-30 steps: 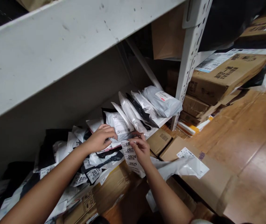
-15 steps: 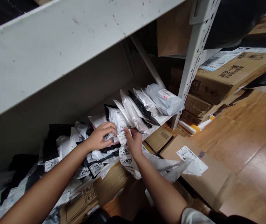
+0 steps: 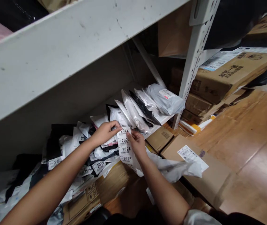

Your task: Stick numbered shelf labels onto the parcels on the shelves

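Observation:
A strip of white number labels (image 3: 125,150) hangs between my hands, printed 2022, 2023, 2024, 2025 and on downward. My left hand (image 3: 105,132) pinches the strip's upper left corner, by the 2022 label. On the strip's other edge, my right hand (image 3: 137,144) grips it with thumb and fingers, next to 2023. Just behind the labels stands a white plastic mailer (image 3: 117,115) among the row of parcels on the low shelf. Farther left, parcels bear similar labels, such as 2010 (image 3: 99,166) and 2009 (image 3: 86,171). My left arm covers part of that row.
Upright bags lean toward a grey parcel (image 3: 163,98) at the shelf's right end. A white shelf beam (image 3: 53,59) crosses above my hands, and a perforated post (image 3: 191,68) stands at right. Cardboard boxes (image 3: 194,184) lie on the wooden floor below; more are stacked (image 3: 227,78) beyond the post.
My left hand has moved from loosely curled beside the strip to pinching its top corner. The strip is now flatter and more upright, showing 2022 and 2023. My right hand has shifted slightly right.

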The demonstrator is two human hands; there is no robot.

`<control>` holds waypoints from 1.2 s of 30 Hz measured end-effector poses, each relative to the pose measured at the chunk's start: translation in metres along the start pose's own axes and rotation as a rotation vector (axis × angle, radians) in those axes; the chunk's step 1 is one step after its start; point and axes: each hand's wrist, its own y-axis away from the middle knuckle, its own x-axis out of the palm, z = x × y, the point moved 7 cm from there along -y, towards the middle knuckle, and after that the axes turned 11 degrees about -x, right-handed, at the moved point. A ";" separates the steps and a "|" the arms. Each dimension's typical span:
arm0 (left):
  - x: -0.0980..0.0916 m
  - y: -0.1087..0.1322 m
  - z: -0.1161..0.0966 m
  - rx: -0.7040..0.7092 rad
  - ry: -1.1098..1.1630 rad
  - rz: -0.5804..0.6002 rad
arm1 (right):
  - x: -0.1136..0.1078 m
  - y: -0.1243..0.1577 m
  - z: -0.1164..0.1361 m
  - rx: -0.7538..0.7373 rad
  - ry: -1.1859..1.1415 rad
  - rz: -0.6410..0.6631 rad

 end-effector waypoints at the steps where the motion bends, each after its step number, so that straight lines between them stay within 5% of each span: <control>1: 0.000 0.000 -0.001 0.003 -0.016 -0.006 | -0.001 0.000 -0.001 0.002 0.007 0.001; 12: -0.015 0.015 -0.012 0.224 -0.421 -0.183 | -0.018 -0.001 0.027 -0.364 0.247 0.000; 20: -0.033 -0.019 -0.028 0.257 -0.202 -0.207 | -0.002 0.014 0.047 -0.475 0.396 0.213; 28: -0.037 -0.048 -0.063 0.240 -0.168 -0.143 | -0.006 0.009 0.046 -0.474 0.381 0.244; 36: -0.022 -0.025 -0.026 0.350 -0.211 0.109 | -0.016 0.007 0.047 -0.456 0.243 0.289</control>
